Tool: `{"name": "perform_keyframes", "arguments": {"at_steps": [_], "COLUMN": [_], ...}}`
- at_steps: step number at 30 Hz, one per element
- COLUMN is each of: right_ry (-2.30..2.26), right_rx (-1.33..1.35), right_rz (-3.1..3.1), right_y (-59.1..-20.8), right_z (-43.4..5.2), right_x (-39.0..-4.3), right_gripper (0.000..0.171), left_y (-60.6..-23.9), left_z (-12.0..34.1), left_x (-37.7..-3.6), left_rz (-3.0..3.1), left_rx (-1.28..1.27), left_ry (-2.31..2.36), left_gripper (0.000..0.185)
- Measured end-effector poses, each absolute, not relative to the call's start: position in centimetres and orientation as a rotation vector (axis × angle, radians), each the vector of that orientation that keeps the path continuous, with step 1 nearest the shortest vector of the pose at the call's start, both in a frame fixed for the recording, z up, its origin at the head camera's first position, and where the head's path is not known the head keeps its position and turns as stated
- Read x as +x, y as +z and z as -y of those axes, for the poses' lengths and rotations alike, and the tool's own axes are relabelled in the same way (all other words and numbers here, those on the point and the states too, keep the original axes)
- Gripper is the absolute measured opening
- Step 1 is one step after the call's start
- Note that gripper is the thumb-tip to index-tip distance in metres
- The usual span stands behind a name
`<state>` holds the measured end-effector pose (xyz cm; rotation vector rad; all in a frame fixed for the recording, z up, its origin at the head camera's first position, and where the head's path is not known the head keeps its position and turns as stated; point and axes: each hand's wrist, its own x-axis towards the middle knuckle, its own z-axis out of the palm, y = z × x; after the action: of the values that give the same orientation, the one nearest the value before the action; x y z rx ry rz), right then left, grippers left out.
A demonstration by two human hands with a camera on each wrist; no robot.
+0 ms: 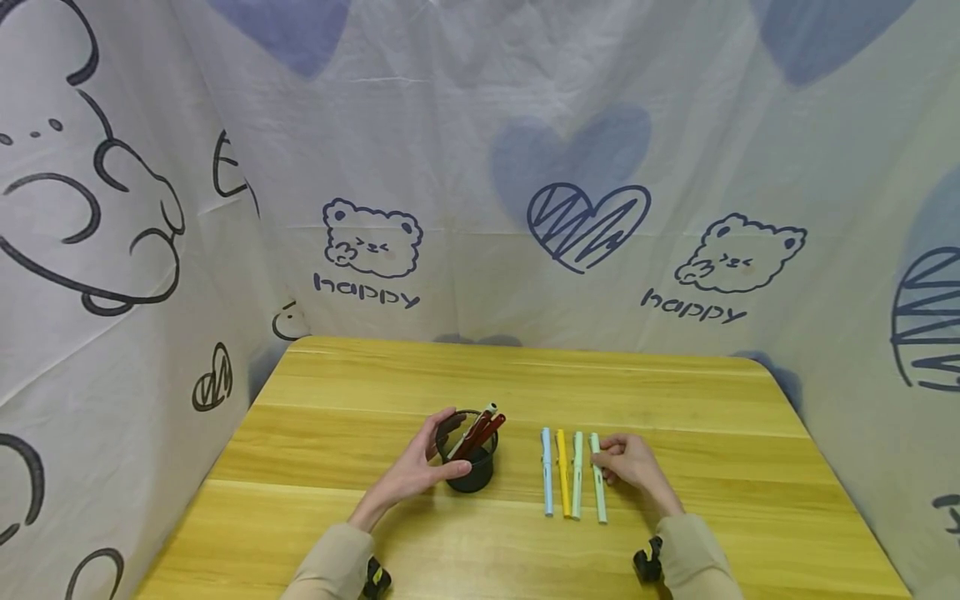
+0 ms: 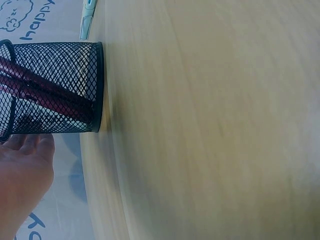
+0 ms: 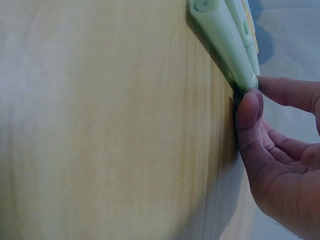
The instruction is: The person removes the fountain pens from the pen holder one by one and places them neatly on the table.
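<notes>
My left hand (image 1: 420,467) holds a black mesh pen cup (image 1: 472,479), thumb at its near side and fingers at its far left. Dark red pens (image 1: 480,437) and a pen with a pale end lean inside; the mesh shows them in the left wrist view too. With thumb and fingertips my right hand (image 1: 632,461) pinches a pale green pen (image 1: 598,483), the rightmost of a row on the table. Left of that pen lie another light green pen (image 1: 577,479), a yellow pen (image 1: 563,479) and a light blue pen (image 1: 547,475), roughly parallel.
The wooden table (image 1: 360,383) has rounded far corners. Patterned white cloth (image 1: 465,167) hangs behind it and at both sides. Small black devices (image 1: 648,560) sit at the wrists, by the beige sleeves (image 1: 697,554).
</notes>
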<state>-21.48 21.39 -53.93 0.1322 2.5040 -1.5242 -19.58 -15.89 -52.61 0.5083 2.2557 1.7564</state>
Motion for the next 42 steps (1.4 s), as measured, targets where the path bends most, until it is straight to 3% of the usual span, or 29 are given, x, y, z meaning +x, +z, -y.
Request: {"name": "perform_keyframes", "arguments": {"at_steps": [24,42], "right_ry": [-1.561,-1.584], "right_rx": [0.209,0.216], "right_rz": [-2.495,-2.483], "right_y": [-54.3,-54.62], "right_z": [-21.26,-21.41], "right_x": [-21.52,-21.78], "right_gripper": [0.025,0.03], "left_y": [-52.6,-52.53], "left_z": [15.91,15.84], "left_x": [-19.42,-19.55], "left_rz": [-2.28,-2.271], "left_rx": [0.477,0.49], "left_ry": [1.736,1.742], "left_gripper": [0.088,0.089]}}
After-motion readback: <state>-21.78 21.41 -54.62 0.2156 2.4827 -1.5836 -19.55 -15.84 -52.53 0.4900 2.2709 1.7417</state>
